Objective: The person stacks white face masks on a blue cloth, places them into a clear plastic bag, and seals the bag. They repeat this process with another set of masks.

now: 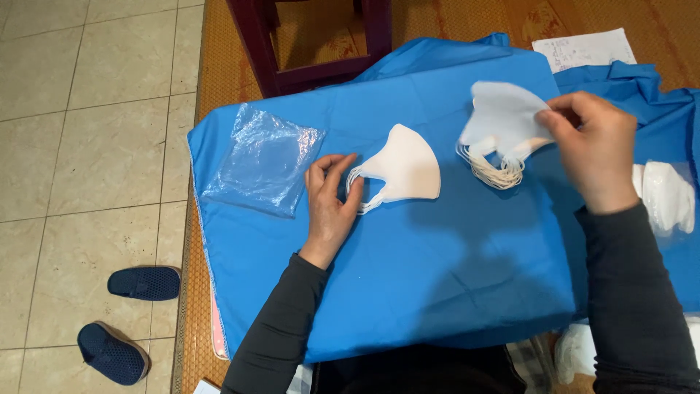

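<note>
A small stack of white face masks (403, 169) lies on the blue cloth (408, 270). My left hand (329, 201) rests flat beside it, fingertips touching the ear loops. Further right and a little above the cloth, my right hand (594, 149) pinches another bunch of white masks (502, 124), whose ear loops hang down in a bundle. A clear plastic bag (264, 160) lies flat on the cloth to the left of my left hand.
More white masks in clear wrap (667, 197) sit at the right edge. A sheet of paper (583, 48) lies at the top right. A dark wooden stool (313, 40) stands behind the cloth. Two dark blue slippers (127, 317) lie on the tiled floor, left.
</note>
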